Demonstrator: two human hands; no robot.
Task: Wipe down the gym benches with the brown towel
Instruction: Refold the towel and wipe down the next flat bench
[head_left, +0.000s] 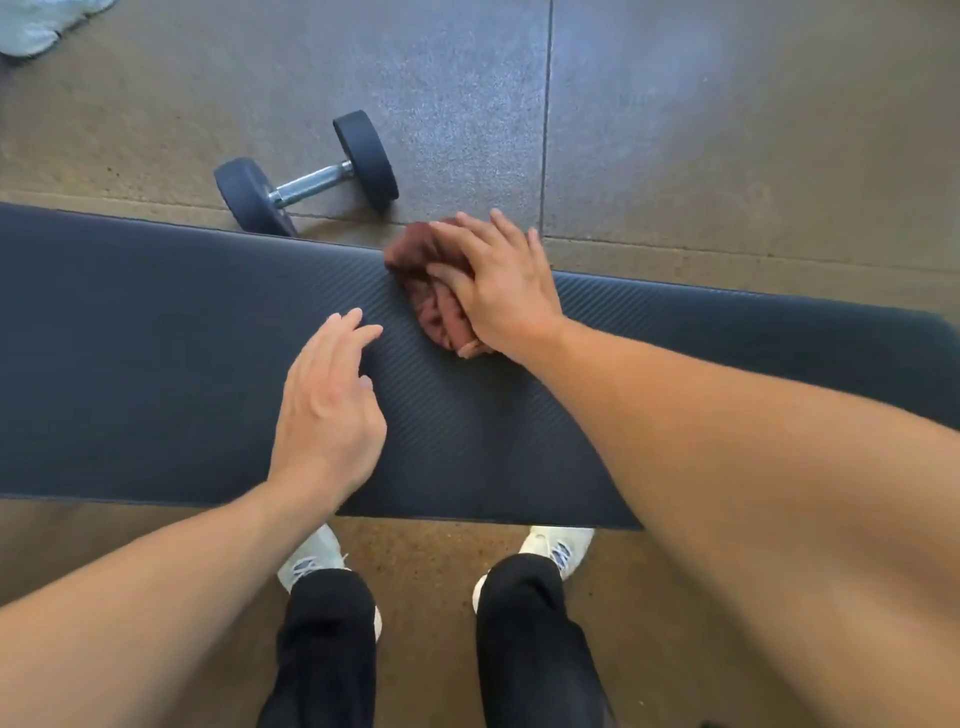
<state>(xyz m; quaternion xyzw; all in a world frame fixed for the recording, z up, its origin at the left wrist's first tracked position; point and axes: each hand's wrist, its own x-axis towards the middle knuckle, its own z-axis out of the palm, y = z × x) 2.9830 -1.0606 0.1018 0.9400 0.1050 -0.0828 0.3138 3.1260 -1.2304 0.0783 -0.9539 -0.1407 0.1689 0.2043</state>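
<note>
A dark padded gym bench (156, 364) with a ribbed surface runs across the head view from left to right. The bunched brown towel (423, 291) lies on the bench at its far edge, partly hanging over it. My right hand (498, 286) presses down on the towel with fingers spread and fairly straight, covering most of it. My left hand (327, 400) hovers over or lightly rests on the middle of the bench, fingers relaxed and holding nothing.
A black dumbbell (306, 174) with a metal handle lies on the rubber floor just beyond the bench's far edge. My legs in black trousers and white shoes (556, 545) stand at the near edge. A pale shoe (36, 21) shows at the top left corner.
</note>
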